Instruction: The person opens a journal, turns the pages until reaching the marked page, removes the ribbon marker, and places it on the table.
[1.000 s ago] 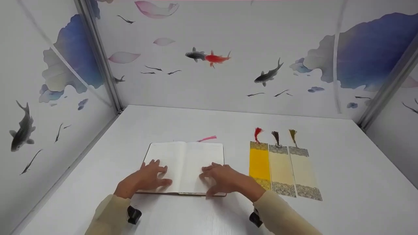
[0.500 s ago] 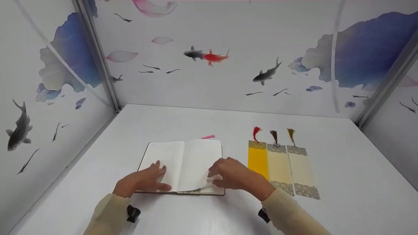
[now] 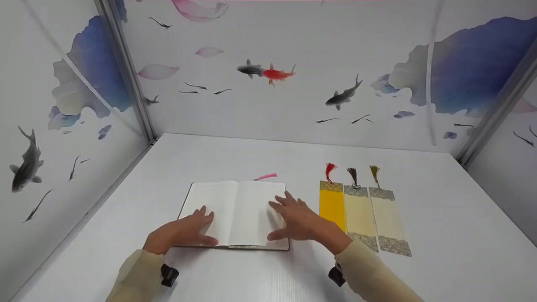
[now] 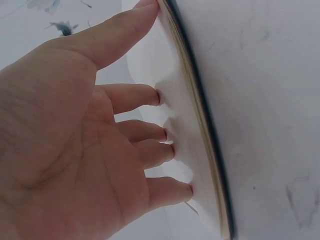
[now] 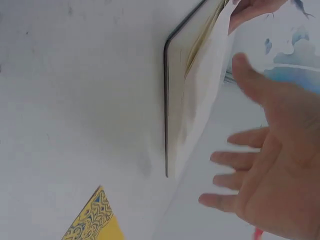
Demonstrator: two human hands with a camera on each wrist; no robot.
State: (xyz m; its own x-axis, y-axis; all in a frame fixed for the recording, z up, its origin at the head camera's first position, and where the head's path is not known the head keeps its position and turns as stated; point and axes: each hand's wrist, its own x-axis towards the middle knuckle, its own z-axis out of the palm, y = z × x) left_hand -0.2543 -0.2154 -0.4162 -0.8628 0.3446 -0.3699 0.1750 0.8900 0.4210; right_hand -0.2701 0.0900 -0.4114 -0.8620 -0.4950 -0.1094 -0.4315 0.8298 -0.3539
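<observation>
An open notebook (image 3: 209,197) with blank white pages lies on the table. My left hand (image 3: 185,230) rests on its left page, and in the left wrist view the fingertips (image 4: 167,150) press the paper near the dark cover edge. My right hand (image 3: 295,218) hovers over the right page with fingers spread and holds nothing; the right wrist view shows a gap between it and the page. A pink tassel (image 3: 266,176) sticks out past the notebook's top edge. A thin patterned strip (image 3: 243,246) shows between the pages at the bottom edge.
Right of the notebook lie three tasselled bookmarks: a yellow one (image 3: 331,201) with a red tassel, a cream one (image 3: 360,209) with a dark tassel, and another cream one (image 3: 388,218) with an olive tassel. White panels printed with fish (image 3: 277,74) enclose the table.
My right hand lifted from the right page, raising its lower corner, then spread its fingers above it as the page settled flatter. The left hand stayed on the left page.
</observation>
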